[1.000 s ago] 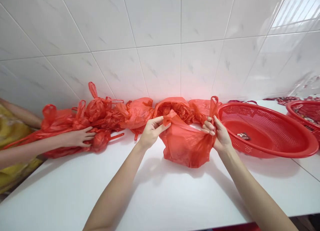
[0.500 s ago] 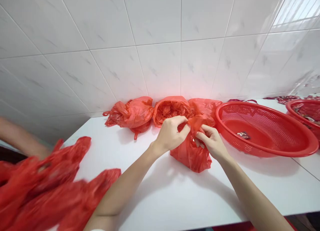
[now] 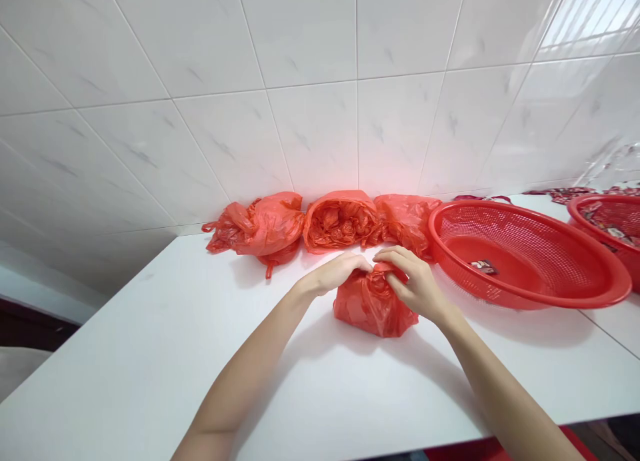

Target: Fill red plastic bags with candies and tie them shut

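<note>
A filled red plastic bag (image 3: 374, 309) stands on the white table in front of me, its top gathered together. My left hand (image 3: 343, 272) grips the gathered top from the left, thumb and fingers pressed into the plastic. From the right, my right hand (image 3: 411, 278) curls its fingers around the same gathered neck. The fingertips of both hands are partly hidden in the folds. Behind them, against the wall, lie more red bags: a tied one (image 3: 270, 224) at left, an open-mouthed one (image 3: 341, 222) with crumpled plastic inside, and another (image 3: 407, 218) beside the basket.
An oval red plastic basket (image 3: 530, 294) stands to the right, a small packet (image 3: 484, 267) on its bottom. Another red basket (image 3: 607, 231) with small packets sits at the far right. A white tiled wall (image 3: 315, 128) closes off the back of the white table (image 3: 150, 354).
The upright bag top has been pressed down and gathered lower between my hands. At the left, the other person's arm and the bundle of red bags have gone out of view.
</note>
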